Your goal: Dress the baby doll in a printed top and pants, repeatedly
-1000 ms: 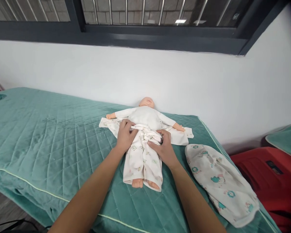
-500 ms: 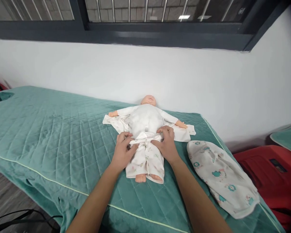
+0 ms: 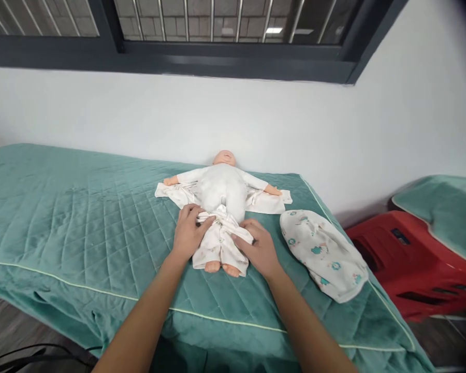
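A baby doll point(image 3: 222, 189) with a white cloth body lies on its back, head toward the wall and arms spread. White printed baby pants point(image 3: 220, 235) cover its lower legs, with the feet showing at the cuffs. My left hand point(image 3: 188, 230) pinches the waistband on the left side. On the right side, my right hand point(image 3: 258, 246) grips the pants lower down, thumb and fingers closed on the fabric. The waist is bunched and slants down to the right, baring the doll's upper leg there. A white printed top point(image 3: 266, 202) lies spread beneath the doll's arms.
A green quilted cover point(image 3: 101, 228) drapes the bed. To the right lies a white patterned cloth item point(image 3: 322, 254). Beyond the bed's right edge stands a red plastic object point(image 3: 411, 254) with green fabric point(image 3: 442, 212) over it. The wall and barred window are behind.
My right hand has moved down, taking the right side of the pants lower on the doll's leg. My left hand stays at the waistband. The camera view has shifted to the right.
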A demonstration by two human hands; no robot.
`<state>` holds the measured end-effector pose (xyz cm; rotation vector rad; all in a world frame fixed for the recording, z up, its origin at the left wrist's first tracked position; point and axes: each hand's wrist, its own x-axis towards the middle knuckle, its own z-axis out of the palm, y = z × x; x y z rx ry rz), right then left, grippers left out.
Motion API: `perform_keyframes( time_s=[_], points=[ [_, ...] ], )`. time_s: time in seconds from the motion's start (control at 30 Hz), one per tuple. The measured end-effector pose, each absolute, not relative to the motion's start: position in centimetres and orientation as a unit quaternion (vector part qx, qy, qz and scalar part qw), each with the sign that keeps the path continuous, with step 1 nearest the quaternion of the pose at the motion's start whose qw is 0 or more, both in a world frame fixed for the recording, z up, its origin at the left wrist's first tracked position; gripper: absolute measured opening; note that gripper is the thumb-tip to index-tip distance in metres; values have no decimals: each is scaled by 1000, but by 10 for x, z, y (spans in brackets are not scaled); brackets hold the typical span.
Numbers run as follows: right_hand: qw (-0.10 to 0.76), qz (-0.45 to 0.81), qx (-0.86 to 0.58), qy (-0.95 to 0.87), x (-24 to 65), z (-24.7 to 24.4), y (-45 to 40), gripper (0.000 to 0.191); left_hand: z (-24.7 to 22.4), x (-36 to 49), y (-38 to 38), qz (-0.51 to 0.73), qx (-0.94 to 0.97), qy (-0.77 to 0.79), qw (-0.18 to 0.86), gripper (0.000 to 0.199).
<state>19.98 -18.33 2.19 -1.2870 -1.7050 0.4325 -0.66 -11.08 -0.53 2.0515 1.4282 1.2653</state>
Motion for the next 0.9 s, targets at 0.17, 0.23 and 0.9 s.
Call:
perform_keyframes(
  time_s=[0.17,0.23,0.9],
  points=[
    [462,201,-569,-650,195,19,-199,35,-6,-8,-107,451,727,489,169,30],
    [454,176,-598,-637,193,17,-195,41,-6,-9,-110,456,728,480,178,31],
    [351,257,-579,-689,190,37,-230,31,-19,-35,-187,397,805,383,219,75]
  ],
)
